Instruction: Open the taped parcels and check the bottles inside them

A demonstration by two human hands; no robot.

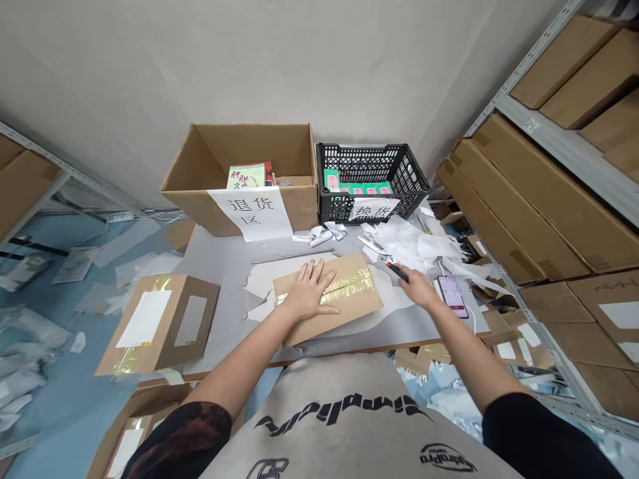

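My left hand (309, 289) lies flat with its fingers spread on a flat brown cardboard parcel (319, 309), which has a strip of clear yellowish tape (349, 287) across it. The parcel rests on torn grey sheet on the table. My right hand (418, 287) is just right of the parcel and grips a slim black-and-red tool (397, 271). I cannot tell whether it is a cutter or a marker. A smartphone (452, 296) with a lit screen lies beside my right hand.
Behind the parcel stand an open cardboard box (294, 153) with a paper sign and a black plastic crate (372, 159). White paper scraps (412, 241) lie on the grey table (219, 256). Another parcel (192, 319) sits at the left. Metal shelves with flat cartons (519, 199) line the right.
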